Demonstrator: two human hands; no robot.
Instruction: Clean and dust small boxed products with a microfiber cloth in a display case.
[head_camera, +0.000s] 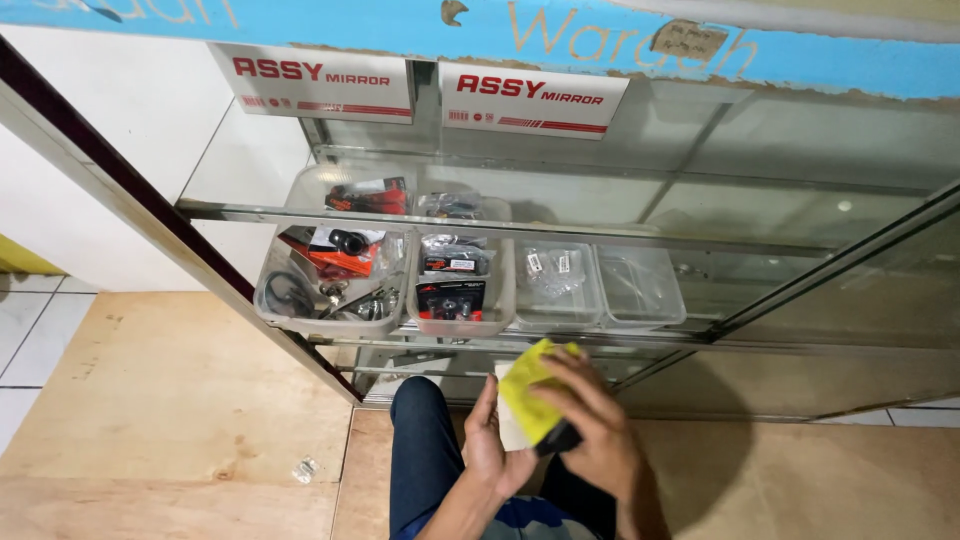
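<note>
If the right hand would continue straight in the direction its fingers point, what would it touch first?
The right hand lies on the yellow cloth, fingers pointing up-left. Beyond it, probably the clear plastic tub on the glass shelf; depth is unclear.

Dark object (560, 438) under yellow cloth (530, 400): mostly covered, kind cannot tell. White flat item (510, 425) behind cloth: only edge shows. Left hand (493, 450) palm hidden behind white item; right hand (590, 425) wrist cut by bottom edge at 6 o'clock. Contents of clear bins (330, 290): jumbled, small, packaged parts indistinct. Small crumpled wrapper (305, 468) on plywood floor at 8 o'clock: too small to identify. Cabinet top at 12 o'clock cut off.
</note>
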